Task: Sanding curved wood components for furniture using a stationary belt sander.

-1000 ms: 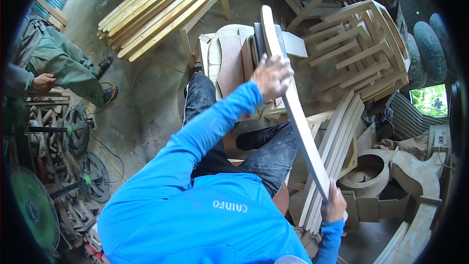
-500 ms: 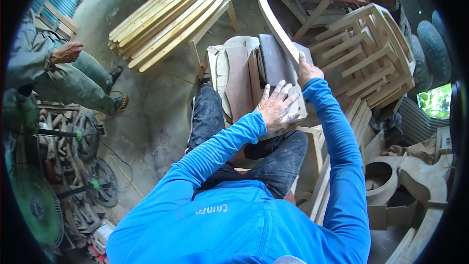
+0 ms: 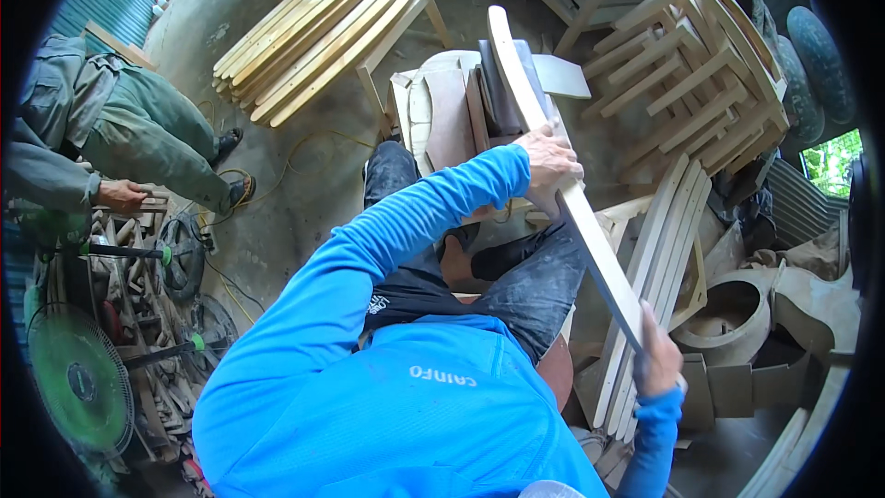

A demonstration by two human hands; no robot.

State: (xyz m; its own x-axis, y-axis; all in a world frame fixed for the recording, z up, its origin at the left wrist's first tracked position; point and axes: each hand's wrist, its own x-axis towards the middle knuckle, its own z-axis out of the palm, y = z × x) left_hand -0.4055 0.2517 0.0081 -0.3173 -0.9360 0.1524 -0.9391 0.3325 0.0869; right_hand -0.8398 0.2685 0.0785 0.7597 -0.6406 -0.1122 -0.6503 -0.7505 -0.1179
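Note:
A long pale wooden slat (image 3: 599, 254), curved at its far end, slants across my lap from the wooden work stand toward my right side. Its near end is gripped by my right hand (image 3: 656, 355), a little blurred. Partway along, my left hand (image 3: 551, 161) is closed round the slat, fingers over its top. Under the slat's far part lies a dark grey flat pad (image 3: 498, 97) on the stand. Beside that pad stands a brownish panel (image 3: 449, 115) between my knees.
Several loose slats (image 3: 659, 267) lean at my right, near a wooden ring-shaped piece (image 3: 728, 314). Stacked curved slats (image 3: 323, 28) lie on a trestle ahead. Wooden frames (image 3: 701, 74) stand far right. A green fan (image 3: 83, 378) and another person (image 3: 138, 120) are at left.
The slat has come back toward me and down to the right with my right hand. My left hand has moved from the pad onto the slat. The other person's hand is lower.

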